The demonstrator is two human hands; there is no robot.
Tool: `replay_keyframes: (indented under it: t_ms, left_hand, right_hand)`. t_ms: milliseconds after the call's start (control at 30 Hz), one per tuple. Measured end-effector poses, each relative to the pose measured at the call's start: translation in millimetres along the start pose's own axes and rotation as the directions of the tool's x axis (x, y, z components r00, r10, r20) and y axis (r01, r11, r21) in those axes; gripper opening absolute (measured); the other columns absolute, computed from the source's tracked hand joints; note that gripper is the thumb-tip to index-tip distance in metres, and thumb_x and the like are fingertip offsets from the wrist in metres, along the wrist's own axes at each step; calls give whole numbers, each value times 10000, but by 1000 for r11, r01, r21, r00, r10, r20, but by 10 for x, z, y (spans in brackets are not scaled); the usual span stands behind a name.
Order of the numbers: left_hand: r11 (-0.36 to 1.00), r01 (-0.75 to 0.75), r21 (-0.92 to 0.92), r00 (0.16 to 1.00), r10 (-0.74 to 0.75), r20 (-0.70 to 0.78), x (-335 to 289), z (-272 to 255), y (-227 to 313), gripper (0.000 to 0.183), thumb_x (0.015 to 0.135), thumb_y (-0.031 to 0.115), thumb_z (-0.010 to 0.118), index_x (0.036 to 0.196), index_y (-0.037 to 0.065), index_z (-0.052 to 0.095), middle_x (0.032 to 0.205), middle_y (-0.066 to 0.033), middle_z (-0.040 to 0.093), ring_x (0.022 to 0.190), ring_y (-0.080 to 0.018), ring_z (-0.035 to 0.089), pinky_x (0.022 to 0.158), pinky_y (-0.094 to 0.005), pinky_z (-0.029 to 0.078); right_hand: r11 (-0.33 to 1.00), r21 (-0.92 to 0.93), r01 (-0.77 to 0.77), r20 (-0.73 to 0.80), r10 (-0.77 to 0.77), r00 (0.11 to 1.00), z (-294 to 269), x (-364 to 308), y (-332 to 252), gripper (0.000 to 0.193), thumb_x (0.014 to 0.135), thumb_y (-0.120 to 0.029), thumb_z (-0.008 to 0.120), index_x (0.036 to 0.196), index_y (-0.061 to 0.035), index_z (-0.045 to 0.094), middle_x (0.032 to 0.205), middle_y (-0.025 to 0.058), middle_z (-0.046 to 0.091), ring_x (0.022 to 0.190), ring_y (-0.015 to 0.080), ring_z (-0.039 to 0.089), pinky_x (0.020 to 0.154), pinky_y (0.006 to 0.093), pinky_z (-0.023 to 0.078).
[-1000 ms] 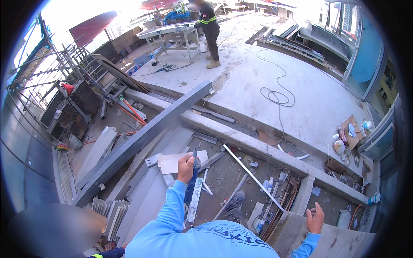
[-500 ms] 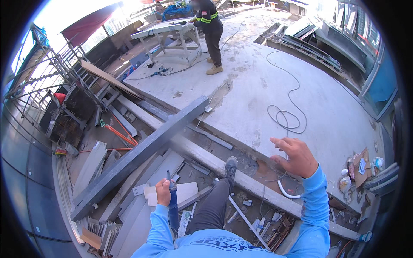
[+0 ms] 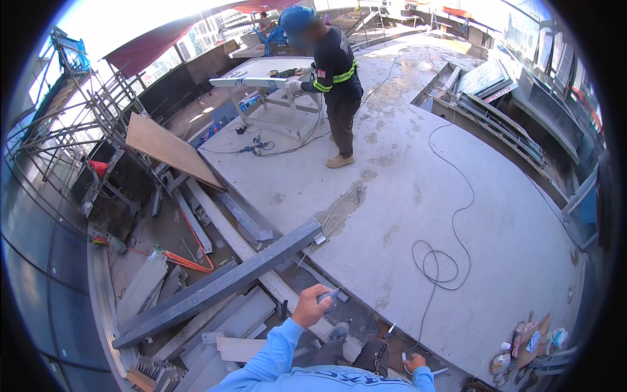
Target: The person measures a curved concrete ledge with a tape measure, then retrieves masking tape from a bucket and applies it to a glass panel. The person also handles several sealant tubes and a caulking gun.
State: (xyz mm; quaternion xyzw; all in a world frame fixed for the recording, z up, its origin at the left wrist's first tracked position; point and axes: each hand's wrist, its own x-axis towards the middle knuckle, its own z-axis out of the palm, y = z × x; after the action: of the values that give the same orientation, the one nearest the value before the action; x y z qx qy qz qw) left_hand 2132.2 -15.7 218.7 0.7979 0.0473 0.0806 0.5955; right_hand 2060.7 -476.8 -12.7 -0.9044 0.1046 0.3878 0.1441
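My left hand (image 3: 309, 308) reaches forward over the gap beside the raised concrete slab. It is closed around a blue sealant tube (image 3: 331, 296) whose pointed nozzle sticks out past the fingers toward the right. The rest of the tube is hidden behind the hand and sleeve. My right hand (image 3: 415, 362) is low at the bottom edge, beside my right leg. Its fingers look curled, with a small white thing (image 3: 403, 357) at their tips that I cannot make out. A long grey beam (image 3: 222, 281) lies aslant to the left of my left hand, its upper end near the slab edge.
A person in a blue helmet (image 3: 298, 19) works at a white table (image 3: 255, 72) on the slab. A loose cable (image 3: 469, 215) coils across the slab (image 3: 385, 228). Boards and metal pieces (image 3: 241, 320) clutter the lower left. Scaffolding (image 3: 72, 124) stands far left; rubbish (image 3: 529, 343) lies right.
My left hand has moved up and to the right with the sealant tube, the nozzle now tilting right. My right hand, spread before, has dropped to the bottom edge. The view has shifted.
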Motion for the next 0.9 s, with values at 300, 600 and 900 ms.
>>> replay_keyframes:
  t_ms: [300, 600, 900]
  left_hand:
    - [941, 147, 305, 947, -223, 233, 1892, 1111, -143, 425, 841, 361, 607, 963, -38, 688, 907, -201, 693, 871, -317, 659, 783, -391, 493]
    - [989, 134, 67, 976, -143, 163, 4042, 2354, -101, 380, 902, 303, 518, 879, -37, 689, 762, -111, 671, 679, -176, 608, 680, -331, 488]
    - [926, 251, -284, 968, -238, 79, 6538, 3268, -191, 335, 900, 255, 502, 896, -19, 695, 783, -64, 665, 707, -131, 607, 676, -283, 483]
  right_hand:
    - [868, 328, -372, 271, 291, 918, -762, 668, 653, 688, 746, -436, 769, 1246, 5, 597, 1279, 231, 585, 1180, 368, 569, 1030, 412, 439]
    - [922, 165, 349, -523, -219, 824, -4718, 3560, -754, 583, 824, -306, 724, 1265, 35, 552, 1006, 180, 692, 963, 332, 654, 858, 416, 515]
    - [674, 193, 714, -792, -323, 518, -7908, 5221, -1736, 412, 857, -194, 685, 1203, 11, 597, 926, 171, 685, 785, 260, 677, 709, 353, 542]
